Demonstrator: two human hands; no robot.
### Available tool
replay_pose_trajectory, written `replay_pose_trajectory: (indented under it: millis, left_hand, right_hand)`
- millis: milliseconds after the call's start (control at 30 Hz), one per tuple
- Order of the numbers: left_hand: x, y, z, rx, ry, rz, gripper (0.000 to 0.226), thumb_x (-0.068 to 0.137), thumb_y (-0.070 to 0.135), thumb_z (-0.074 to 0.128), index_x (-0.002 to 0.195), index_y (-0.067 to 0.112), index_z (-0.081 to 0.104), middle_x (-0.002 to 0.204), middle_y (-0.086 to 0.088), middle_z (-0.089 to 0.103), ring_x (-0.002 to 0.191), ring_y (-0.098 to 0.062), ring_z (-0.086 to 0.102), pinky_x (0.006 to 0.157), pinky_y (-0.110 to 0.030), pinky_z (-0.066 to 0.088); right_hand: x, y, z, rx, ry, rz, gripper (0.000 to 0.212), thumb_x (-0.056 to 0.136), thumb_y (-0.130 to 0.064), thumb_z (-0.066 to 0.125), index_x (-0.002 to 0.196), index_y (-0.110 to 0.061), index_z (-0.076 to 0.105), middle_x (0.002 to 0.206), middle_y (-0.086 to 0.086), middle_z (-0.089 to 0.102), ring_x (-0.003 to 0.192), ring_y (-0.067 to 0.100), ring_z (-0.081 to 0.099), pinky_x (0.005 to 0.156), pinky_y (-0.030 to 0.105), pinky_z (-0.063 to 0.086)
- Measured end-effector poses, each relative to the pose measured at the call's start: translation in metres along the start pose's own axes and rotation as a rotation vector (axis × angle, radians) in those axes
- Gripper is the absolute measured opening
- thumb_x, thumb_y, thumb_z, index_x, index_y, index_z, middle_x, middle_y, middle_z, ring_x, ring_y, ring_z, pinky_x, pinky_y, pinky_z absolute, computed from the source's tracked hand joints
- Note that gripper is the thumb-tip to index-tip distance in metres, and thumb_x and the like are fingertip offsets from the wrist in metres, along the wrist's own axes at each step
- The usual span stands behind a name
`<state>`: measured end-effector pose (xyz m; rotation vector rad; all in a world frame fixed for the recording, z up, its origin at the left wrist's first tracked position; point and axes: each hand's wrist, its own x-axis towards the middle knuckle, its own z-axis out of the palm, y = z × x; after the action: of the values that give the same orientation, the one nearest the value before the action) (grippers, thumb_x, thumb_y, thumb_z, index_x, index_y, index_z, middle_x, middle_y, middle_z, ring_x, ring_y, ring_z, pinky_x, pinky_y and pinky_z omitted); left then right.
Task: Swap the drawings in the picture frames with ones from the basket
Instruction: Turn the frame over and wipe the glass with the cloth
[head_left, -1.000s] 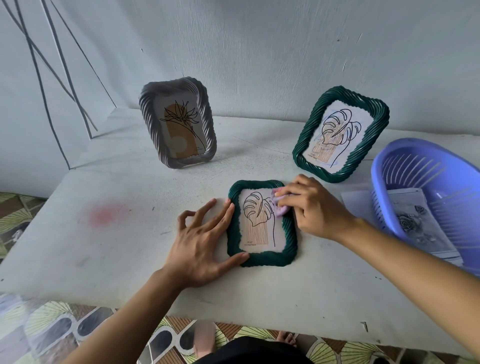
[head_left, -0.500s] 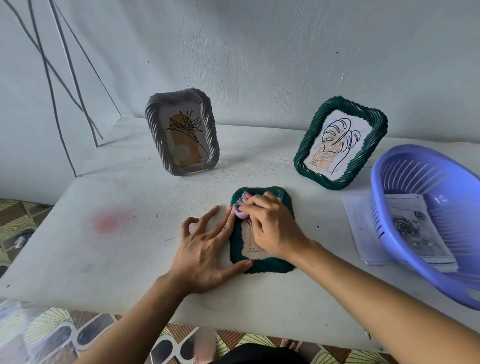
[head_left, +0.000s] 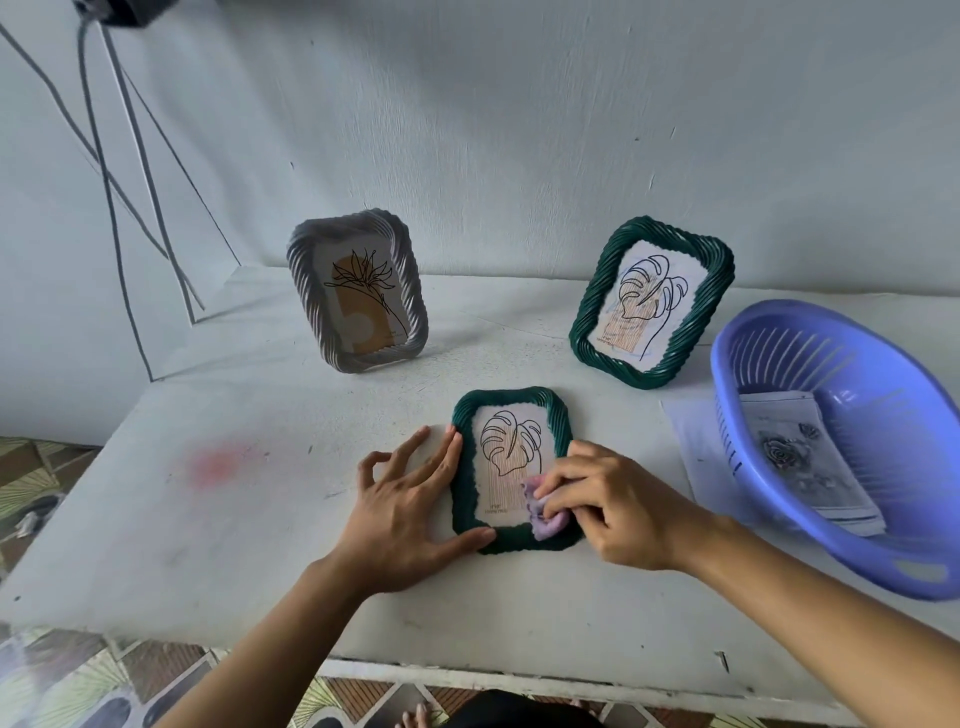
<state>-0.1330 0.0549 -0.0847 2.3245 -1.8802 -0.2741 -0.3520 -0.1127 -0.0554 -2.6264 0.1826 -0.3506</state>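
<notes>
The green frame (head_left: 511, 400) lies flat between the hands, the left hand (head_left: 410, 514) spread open against its edge and the right hand (head_left: 613, 506) pinching a purple cloth (head_left: 543, 512) on its lower corner, so a hard rub could skid it toward the basket (head_left: 893, 405) beyond the right hand.

The counter (head_left: 260, 519) is matt white and scuffed, with a pink smear at left. At centre, the green frame (head_left: 506, 399) has a glossy, rope-twisted rim, and its drawing (head_left: 511, 452) is matt paper. The cloth (head_left: 545, 519) on it looks soft and crumpled. At right, the basket (head_left: 831, 545) is smooth, shiny lilac plastic. The wall (head_left: 519, 130) behind looks rough and chalky.
</notes>
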Motion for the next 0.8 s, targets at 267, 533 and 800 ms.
replay_pose_trajectory:
  millis: [267, 533, 800]
  left_hand:
    - [0.006, 0.012, -0.019, -0.232, 0.005, -0.130, 0.082, 0.079, 0.085, 0.040, 0.150, 0.045, 0.031, 0.162, 0.021, 0.013, 0.150, -0.006, 0.009, 0.117, -0.048, 0.017]
    - [0.010, 0.078, -0.074, -1.230, 0.091, -0.286, 0.041, 0.097, 0.051, 0.045, 0.108, 0.023, 0.072, 0.103, 0.004, 0.075, 0.099, -0.012, 0.069, 0.079, -0.022, 0.053]
    - [0.009, 0.066, -0.087, -1.437, 0.248, -0.374, 0.024, 0.091, 0.019, 0.069, 0.114, 0.017, 0.069, 0.103, -0.010, 0.076, 0.097, -0.025, 0.073, 0.078, -0.039, 0.060]
  right_hand:
    - [0.012, -0.003, 0.004, 0.189, 0.419, 0.264, 0.033, 0.082, 0.001, 0.066, 0.107, -0.017, 0.077, 0.113, -0.006, 0.068, 0.109, 0.004, 0.060, 0.096, 0.020, 0.048]
    - [0.045, -0.045, 0.006, 0.612, 0.662, 0.324, 0.030, 0.083, -0.013, 0.079, 0.113, -0.015, 0.072, 0.120, -0.007, 0.066, 0.121, 0.012, 0.059, 0.103, 0.028, 0.047]
    - [0.055, -0.059, 0.001, 0.752, 0.698, 0.297, 0.025, 0.092, -0.004, 0.065, 0.114, -0.015, 0.071, 0.119, -0.006, 0.066, 0.117, 0.017, 0.061, 0.095, 0.036, 0.055]
